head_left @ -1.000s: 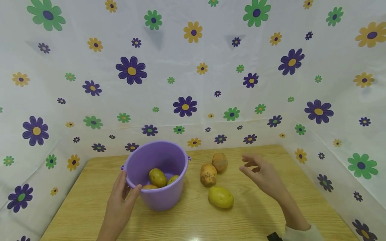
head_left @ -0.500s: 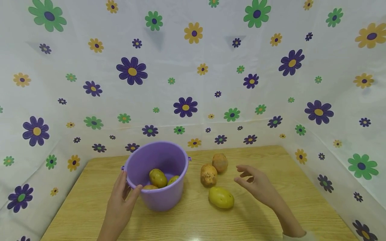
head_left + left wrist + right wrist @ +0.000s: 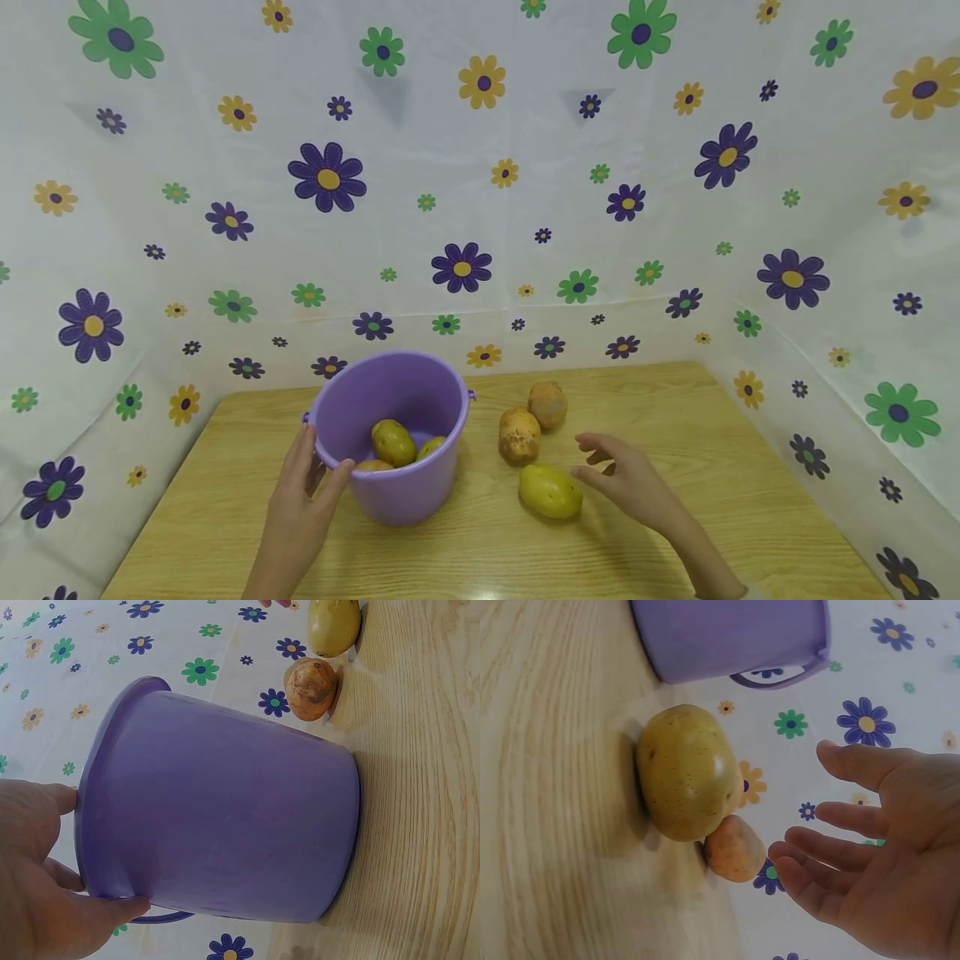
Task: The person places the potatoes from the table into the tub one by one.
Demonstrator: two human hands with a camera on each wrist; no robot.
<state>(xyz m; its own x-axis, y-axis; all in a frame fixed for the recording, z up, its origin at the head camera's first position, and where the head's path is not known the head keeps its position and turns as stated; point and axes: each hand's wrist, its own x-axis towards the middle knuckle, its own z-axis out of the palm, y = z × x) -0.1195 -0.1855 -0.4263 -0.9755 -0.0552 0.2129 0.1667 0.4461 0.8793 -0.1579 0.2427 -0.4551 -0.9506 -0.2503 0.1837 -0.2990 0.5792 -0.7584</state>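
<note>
Head, bucket: one round purple plastic bucket [image 3: 405,492], on the light wood-grain table [image 3: 480,554], tilt unclear.
Head, potatoes inside: three potatoes [image 3: 393,442] visible in it, two greenish, one brownish.
Head, potatoes outside: three, right of bucket. One smooth oval yellow-green potato [image 3: 550,492] in front, two rough brown potatoes [image 3: 519,436] behind.
Head, change: right hand [image 3: 630,483] has come nearer and lower, now just beside the yellow-green potato; bucket, left hand [image 3: 303,504] and potatoes same spots as a second ago.
Head, pose: left thumb on near rim, fingers along outer left side. Right thumb and fingers parted, slightly bent, nothing held.
Left wrist, count: one bucket, one curved purple handle [image 3: 169,917], two potatoes beyond.
Left wrist, grip: thumb and fingers apart, holding bucket at rim.
Right wrist, count: yellow-green potato on table, one brown potato beside it, another mostly hidden behind; bucket beyond.
Right wrist, grip: fingers spread, palm visible, apart from all potatoes.
</note>
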